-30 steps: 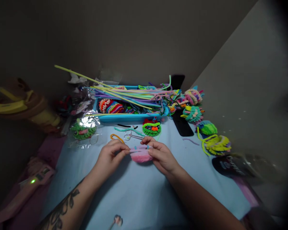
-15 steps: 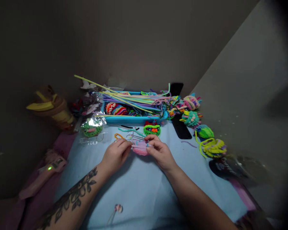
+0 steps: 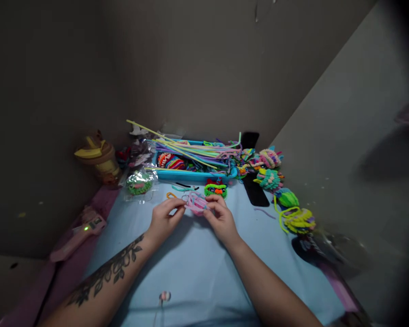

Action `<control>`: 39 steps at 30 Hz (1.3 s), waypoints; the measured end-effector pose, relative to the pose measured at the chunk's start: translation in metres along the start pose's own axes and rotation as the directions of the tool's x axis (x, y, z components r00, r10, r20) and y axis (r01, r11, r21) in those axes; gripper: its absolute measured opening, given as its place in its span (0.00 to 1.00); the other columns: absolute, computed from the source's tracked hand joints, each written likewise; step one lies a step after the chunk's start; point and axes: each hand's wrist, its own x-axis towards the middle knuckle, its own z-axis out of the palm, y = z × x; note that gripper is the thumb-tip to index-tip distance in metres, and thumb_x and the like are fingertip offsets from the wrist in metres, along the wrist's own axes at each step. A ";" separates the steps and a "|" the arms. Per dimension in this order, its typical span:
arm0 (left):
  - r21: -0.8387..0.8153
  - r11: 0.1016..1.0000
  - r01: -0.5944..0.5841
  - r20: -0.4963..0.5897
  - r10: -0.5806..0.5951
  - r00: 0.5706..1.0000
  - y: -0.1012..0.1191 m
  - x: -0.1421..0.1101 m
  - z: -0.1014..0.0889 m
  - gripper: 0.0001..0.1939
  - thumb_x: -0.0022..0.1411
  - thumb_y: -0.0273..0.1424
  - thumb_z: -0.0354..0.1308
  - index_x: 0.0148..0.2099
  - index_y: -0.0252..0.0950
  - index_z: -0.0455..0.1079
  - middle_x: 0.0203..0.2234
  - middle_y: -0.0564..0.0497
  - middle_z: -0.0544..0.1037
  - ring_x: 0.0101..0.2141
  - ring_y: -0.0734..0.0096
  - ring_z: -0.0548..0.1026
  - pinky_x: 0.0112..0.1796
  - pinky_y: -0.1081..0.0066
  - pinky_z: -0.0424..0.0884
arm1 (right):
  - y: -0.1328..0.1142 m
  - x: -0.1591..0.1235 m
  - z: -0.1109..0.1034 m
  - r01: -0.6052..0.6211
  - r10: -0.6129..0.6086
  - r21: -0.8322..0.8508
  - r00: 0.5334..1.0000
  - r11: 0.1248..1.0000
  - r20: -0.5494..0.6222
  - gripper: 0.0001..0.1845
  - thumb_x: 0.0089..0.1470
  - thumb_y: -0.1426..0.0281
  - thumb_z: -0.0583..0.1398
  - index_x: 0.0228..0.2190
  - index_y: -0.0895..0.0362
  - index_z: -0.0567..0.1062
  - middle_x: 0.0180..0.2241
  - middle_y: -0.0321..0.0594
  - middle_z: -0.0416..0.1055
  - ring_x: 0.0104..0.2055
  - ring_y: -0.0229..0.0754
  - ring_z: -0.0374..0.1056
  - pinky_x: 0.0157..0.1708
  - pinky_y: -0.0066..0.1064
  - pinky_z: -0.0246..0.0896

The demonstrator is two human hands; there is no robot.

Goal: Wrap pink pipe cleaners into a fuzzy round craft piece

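Observation:
Between my hands is a small pink and lilac coiled piece of fuzzy pipe cleaners [image 3: 197,206] with bits of light blue. My left hand [image 3: 165,219] pinches its left side between thumb and fingertips. At its right side, my right hand [image 3: 224,222] grips it with thumb and forefinger. Just behind the piece sits a green pipe-cleaner figure [image 3: 215,190] with a red top and an orange beak. A metal ring, like a scissor handle [image 3: 184,197], peeks out beside the piece; the rest is hidden.
A blue tray [image 3: 194,175] heaped with long pipe cleaners [image 3: 197,150] stands at the back. Left are a bagged green piece [image 3: 139,186], a cup [image 3: 102,163] and a pink glue gun [image 3: 80,234]. Right are a black phone-like slab [image 3: 255,191] and several colourful bundles [image 3: 298,221].
The camera view has shifted, so the background sits lower and the left-side things lie further right. Both hands still hold the pink piece, which appears turned, its lilac strands now showing more.

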 end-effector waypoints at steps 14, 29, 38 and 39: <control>-0.383 0.869 0.315 0.245 -0.233 0.941 0.005 0.001 -0.002 0.13 0.55 0.31 0.62 0.44 0.34 0.74 0.36 0.45 0.80 0.37 0.67 0.77 0.39 0.71 0.73 | -0.006 -0.012 0.003 0.187 -0.205 -0.258 0.978 0.948 -0.046 0.03 0.55 0.71 0.59 0.32 0.51 0.74 0.43 0.43 0.63 0.48 0.45 0.64 0.49 0.40 0.62; -0.265 0.915 0.304 0.063 -0.298 0.952 0.005 0.003 0.007 0.05 0.54 0.31 0.63 0.30 0.35 0.74 0.26 0.50 0.74 0.30 0.72 0.72 0.31 0.73 0.68 | -0.016 -0.017 0.008 0.331 -0.337 -0.330 0.941 0.884 0.040 0.06 0.54 0.75 0.59 0.32 0.51 0.74 0.42 0.43 0.63 0.47 0.46 0.63 0.47 0.41 0.63; -0.228 0.919 0.322 -0.015 -0.334 0.942 0.013 -0.002 0.009 0.05 0.55 0.29 0.63 0.34 0.38 0.79 0.28 0.50 0.78 0.30 0.71 0.75 0.31 0.73 0.69 | -0.017 -0.016 0.008 0.388 -0.391 -0.381 0.917 0.839 0.074 0.08 0.53 0.76 0.60 0.34 0.52 0.73 0.43 0.44 0.63 0.47 0.46 0.63 0.47 0.42 0.64; -0.241 0.910 0.337 -0.004 -0.349 0.937 0.013 -0.003 0.009 0.05 0.55 0.29 0.63 0.35 0.38 0.79 0.28 0.50 0.78 0.30 0.70 0.75 0.31 0.73 0.70 | -0.016 -0.017 0.008 0.390 -0.391 -0.383 0.917 0.837 0.079 0.08 0.53 0.76 0.60 0.34 0.52 0.73 0.43 0.44 0.63 0.47 0.46 0.63 0.47 0.42 0.64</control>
